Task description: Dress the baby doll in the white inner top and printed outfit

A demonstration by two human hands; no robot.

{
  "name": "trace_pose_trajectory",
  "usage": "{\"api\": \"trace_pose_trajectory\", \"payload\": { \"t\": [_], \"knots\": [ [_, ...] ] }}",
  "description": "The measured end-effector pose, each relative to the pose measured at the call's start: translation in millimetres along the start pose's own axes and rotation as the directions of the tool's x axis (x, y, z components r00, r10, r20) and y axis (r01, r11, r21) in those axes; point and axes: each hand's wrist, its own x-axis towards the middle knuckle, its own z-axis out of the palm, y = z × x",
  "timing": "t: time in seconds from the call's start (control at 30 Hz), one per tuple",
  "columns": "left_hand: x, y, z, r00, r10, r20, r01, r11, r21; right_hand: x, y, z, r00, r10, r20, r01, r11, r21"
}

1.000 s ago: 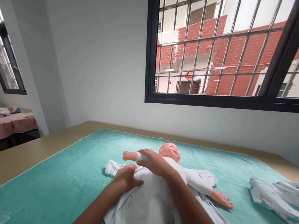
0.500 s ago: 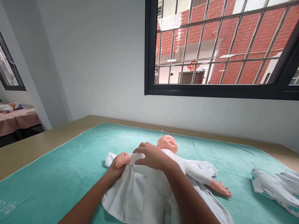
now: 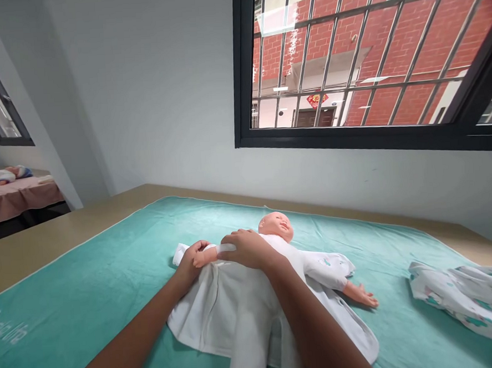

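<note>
A baby doll (image 3: pixel 276 226) in a white garment lies on its back, its head toward the wall. My left hand (image 3: pixel 190 264) is closed around the doll's hand and forearm (image 3: pixel 206 257) on the left side. The right hand (image 3: pixel 248 249) grips the white sleeve (image 3: pixel 226 248) on that same arm, and its wrist crosses over the doll's body. Beneath the doll, an open white top (image 3: pixel 212 319) is spread out, its other sleeve flat at the upper right. The doll's other arm (image 3: pixel 361 295) reaches out to the right with its fingers spread.
The doll lies on a green sheet (image 3: pixel 122 280) over a wooden tabletop (image 3: pixel 20 248). A folded white patterned cloth (image 3: pixel 473 298) rests at the right. Behind stands a wall with a barred window (image 3: pixel 330 134). Another pink-covered table (image 3: pixel 17 200) is at the far left.
More of the doll's forearm now shows beyond the sleeve edge. My left hand's fingers have shifted up around it. The view has tilted slightly downward.
</note>
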Motion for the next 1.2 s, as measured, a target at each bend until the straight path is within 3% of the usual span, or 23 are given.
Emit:
{"api": "trace_pose_trajectory", "payload": {
  "t": [0.13,0.3,0.63,0.77,1.03,1.2],
  "knots": [
    [-11,17,2.4,0.999,-0.041,-0.034,0.040,0.998,-0.039,-3,-7,-9,0.997,0.074,-0.006,-0.074,0.995,-0.070],
    [-13,24,5.8,0.980,-0.107,-0.170,0.100,0.994,-0.047,-4,-9,-12,0.994,0.107,0.013,-0.105,0.989,-0.106],
    [-3,-3,1.9,0.956,0.096,-0.276,-0.059,0.988,0.140,1,0,-2,0.988,0.151,-0.010,-0.151,0.975,-0.163],
    [-5,-9,4.9,0.944,0.215,-0.249,-0.142,0.949,0.280,2,-3,1,0.989,0.148,-0.011,-0.147,0.968,-0.205],
    [-19,-9,22.7,0.927,0.372,-0.049,-0.299,0.812,0.502,7,-14,22,0.992,0.126,0.020,-0.113,0.941,-0.320],
    [-20,-4,25.5,0.930,0.316,-0.190,-0.204,0.871,0.448,8,-7,25,0.988,0.155,-0.026,-0.155,0.936,-0.317]
  ]
}}
